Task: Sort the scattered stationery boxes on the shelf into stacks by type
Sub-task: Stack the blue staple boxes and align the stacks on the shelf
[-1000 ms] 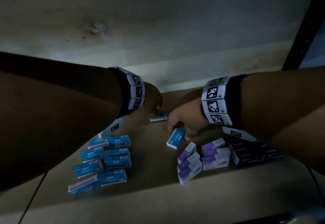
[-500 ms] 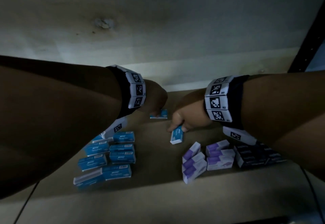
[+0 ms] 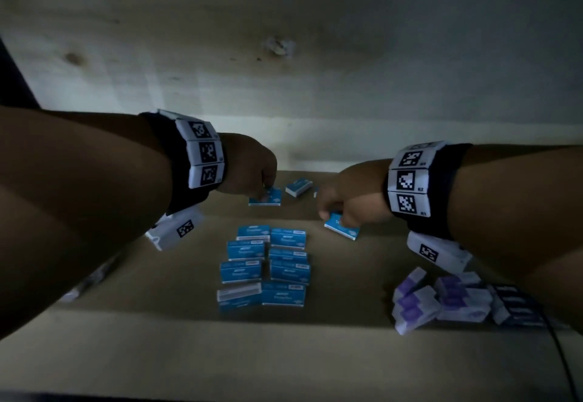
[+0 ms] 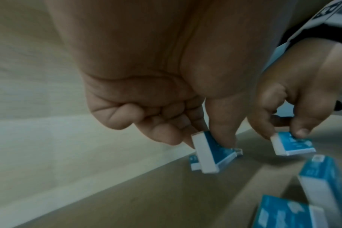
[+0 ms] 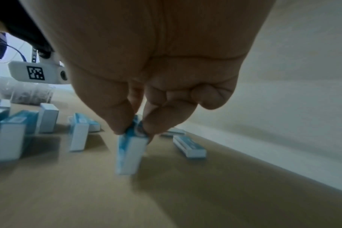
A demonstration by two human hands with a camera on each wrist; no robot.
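Observation:
On the tan shelf (image 3: 362, 275) my left hand (image 3: 263, 189) pinches a small blue-and-white box (image 3: 268, 197) near the back wall. The left wrist view shows that box (image 4: 211, 154) tilted up between thumb and fingers (image 4: 223, 138). To its right, my right hand (image 3: 334, 217) pinches another blue box (image 3: 342, 228) just above the shelf. In the right wrist view this box (image 5: 130, 152) hangs end-down from the fingertips (image 5: 115, 123). A group of blue boxes (image 3: 268, 263) lies in two columns in front of both hands. One loose blue box (image 3: 298, 188) lies at the back.
Purple-and-white boxes (image 3: 435, 300) are bunched at the front right, with dark boxes (image 3: 517, 307) beside them. Close behind the hands rises the pale back wall (image 3: 284, 70). Far left in the right wrist view stands a clear container (image 5: 29, 94). A dark cable (image 3: 564, 364) runs over the front right.
My view has swung left. The left hand has closed on the back blue box and tipped it up. The right hand has carried its blue box closer to the blue group.

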